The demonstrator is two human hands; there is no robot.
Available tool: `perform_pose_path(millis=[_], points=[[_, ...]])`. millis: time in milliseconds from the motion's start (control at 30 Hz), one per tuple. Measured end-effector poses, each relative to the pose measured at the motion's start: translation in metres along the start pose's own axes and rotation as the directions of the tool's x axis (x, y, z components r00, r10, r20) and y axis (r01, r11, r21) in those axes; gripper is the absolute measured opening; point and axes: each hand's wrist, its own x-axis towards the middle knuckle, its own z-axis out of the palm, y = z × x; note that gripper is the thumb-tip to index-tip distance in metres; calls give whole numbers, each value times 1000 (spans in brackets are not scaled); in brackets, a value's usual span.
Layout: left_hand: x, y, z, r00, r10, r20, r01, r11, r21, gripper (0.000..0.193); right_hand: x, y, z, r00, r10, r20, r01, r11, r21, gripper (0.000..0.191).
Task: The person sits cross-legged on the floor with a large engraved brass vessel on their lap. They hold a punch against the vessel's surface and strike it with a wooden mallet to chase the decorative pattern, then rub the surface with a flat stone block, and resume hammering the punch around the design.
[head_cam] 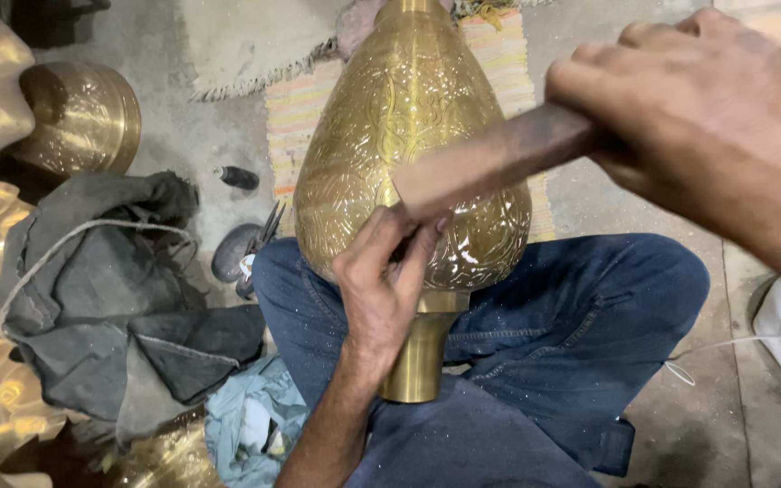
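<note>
My left hand (380, 282) pinches a small tool against the brass vase (409, 145) on my lap; my right hand (707, 117) grips the wooden mallet (499, 158). A glancing blow could hit my fingers.

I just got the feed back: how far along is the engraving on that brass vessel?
Done: engraved patterns cover most of the visible brass vessel lying across the lap. In hand: the left hand pinches a small tool against its lower body while the right hand holds a wooden mallet over it. Left: cannot tell; the far side is hidden.
</note>
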Motion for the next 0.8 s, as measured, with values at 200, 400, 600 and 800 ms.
perform_pose_path(millis=[200,400,600,800], points=[[1,7,-4,997,73,-25,-74,996,-56,34,-5,-6,3,896,442,35,-316,582,750,13],[5,11,-6,999,43,4,-43,999,8,21,-12,9,27,988,103,116,-112,990,79,10],[5,10,-8,997,79,-13,-79,996,-41,30,-10,7,25,969,182,169,-244,825,510,15],[5,11,-9,998,58,9,-58,997,-45,31,-13,3,23,959,275,73,-279,860,426,25]])
